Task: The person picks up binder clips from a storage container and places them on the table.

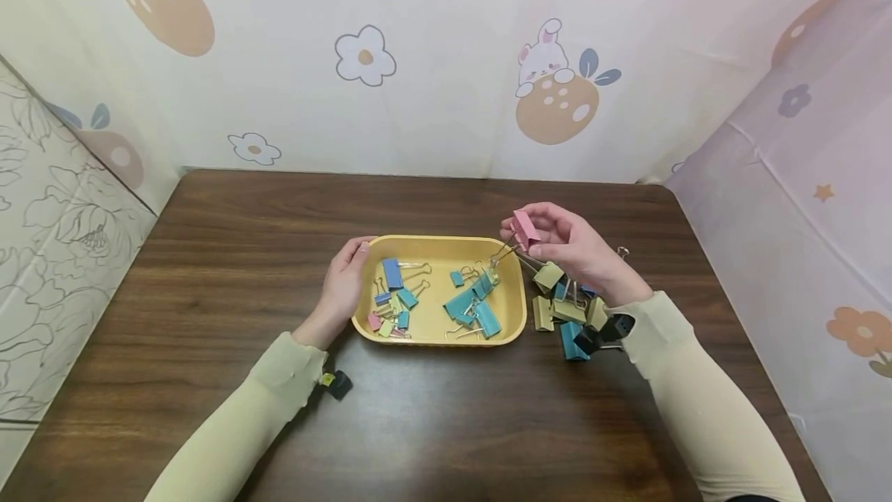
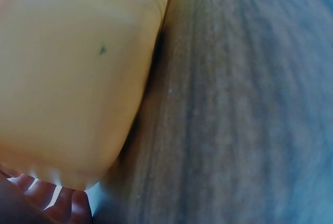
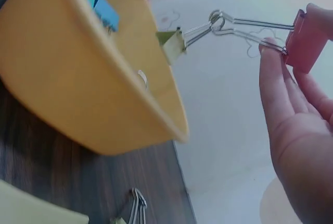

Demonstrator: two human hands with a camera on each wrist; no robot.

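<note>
My right hand pinches a pink binder clip above the right end of a yellow tray. In the right wrist view, the wire handles of the pink clip are hooked to those of a yellow-green binder clip, which hangs over the rim. My left hand grips the tray's left end, thumb at the rim; in the left wrist view its fingers lie against the outer wall. Inside the tray, small mixed-colour clips lie left and teal clips right.
Right of the tray, under my right forearm, is a pile of larger yellow binder clips with a teal one in front. The brown wooden table meets a patterned curtain at the back.
</note>
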